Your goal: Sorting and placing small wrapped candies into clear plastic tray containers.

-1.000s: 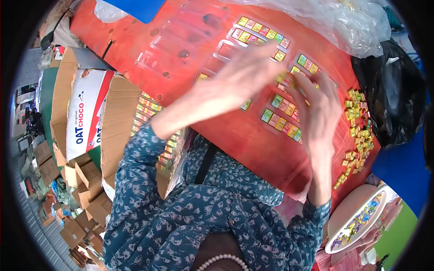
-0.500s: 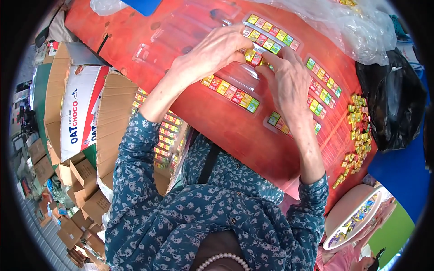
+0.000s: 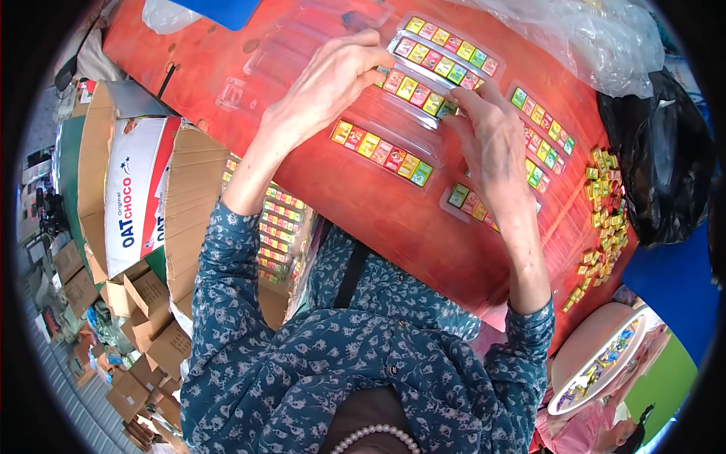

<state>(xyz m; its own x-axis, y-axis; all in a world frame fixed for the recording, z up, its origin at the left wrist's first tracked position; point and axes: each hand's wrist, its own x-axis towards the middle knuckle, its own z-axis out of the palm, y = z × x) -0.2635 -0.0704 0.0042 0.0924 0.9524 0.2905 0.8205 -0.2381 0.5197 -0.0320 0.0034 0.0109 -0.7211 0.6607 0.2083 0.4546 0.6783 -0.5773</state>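
A clear plastic tray (image 3: 412,119) with long grooves lies on the red table. Three of its grooves hold rows of small red, yellow and green blocks, including a front row (image 3: 378,153) and a back row (image 3: 450,44). Between my hands is another row of small blocks (image 3: 412,89), over or in a groove. At its left end, the thumb and fingers of my left hand (image 3: 325,87) are closed together. My right hand (image 3: 488,136) bends its fingers around the right end, partly hiding the last blocks.
More filled clear trays (image 3: 541,121) lie to the right, one partly under my right forearm. A heap of loose blocks (image 3: 601,219) is at the right edge, near a black plastic bag (image 3: 658,159) and a white tub (image 3: 560,401). An open carton (image 3: 193,204) stands at the left.
My left hand has drawn leftward, away from my right hand, uncovering the row of small blocks between them. My right hand has shifted only slightly.
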